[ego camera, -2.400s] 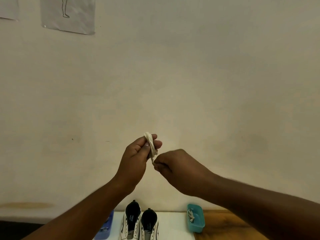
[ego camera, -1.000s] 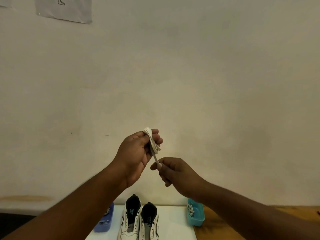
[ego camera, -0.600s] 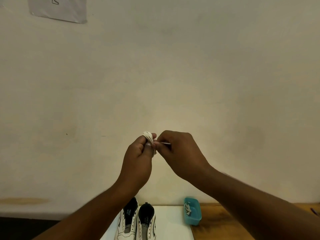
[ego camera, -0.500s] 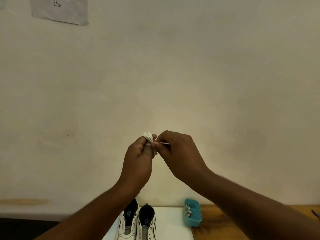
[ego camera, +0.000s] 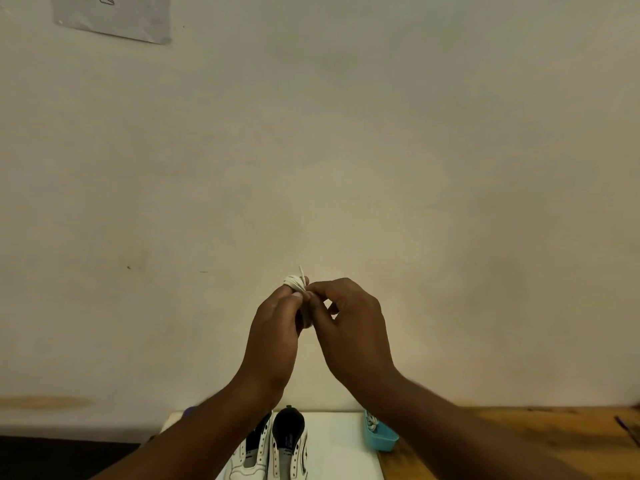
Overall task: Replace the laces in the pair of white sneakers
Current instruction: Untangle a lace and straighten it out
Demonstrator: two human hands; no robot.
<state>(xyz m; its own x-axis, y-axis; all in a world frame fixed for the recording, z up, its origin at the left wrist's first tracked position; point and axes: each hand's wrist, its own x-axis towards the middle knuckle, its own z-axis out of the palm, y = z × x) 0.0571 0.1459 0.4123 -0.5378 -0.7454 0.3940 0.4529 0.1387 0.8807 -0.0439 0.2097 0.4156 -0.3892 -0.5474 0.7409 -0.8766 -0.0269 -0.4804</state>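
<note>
Left hand [ego camera: 273,337]: raised in front of the wall, fingers [ego camera: 294,299] curled round a small bundle of white lace [ego camera: 295,283]; the thumb presses the coils from the near side.
Right hand [ego camera: 349,327]: raised level with the left and touching it at the fingertips; thumb and forefinger are closed in a pinch on the lace just beside the bundle, the other fingers loosely curled below.
Lace: wound into tight coils at the top of the left hand, one stiff end sticking up above the coils.
White sneakers [ego camera: 273,448]: side by side on the white surface [ego camera: 343,445] below the hands, heels away from the person, eyelets bare; the left forearm covers part of the left one.
Teal tray [ego camera: 379,439]: on the surface's right edge, just beside the right forearm, with white lace in it.
Wooden surface [ego camera: 554,431]: to the right of the white one.
Paper sheet [ego camera: 114,15]: fixed to the wall, top left.
</note>
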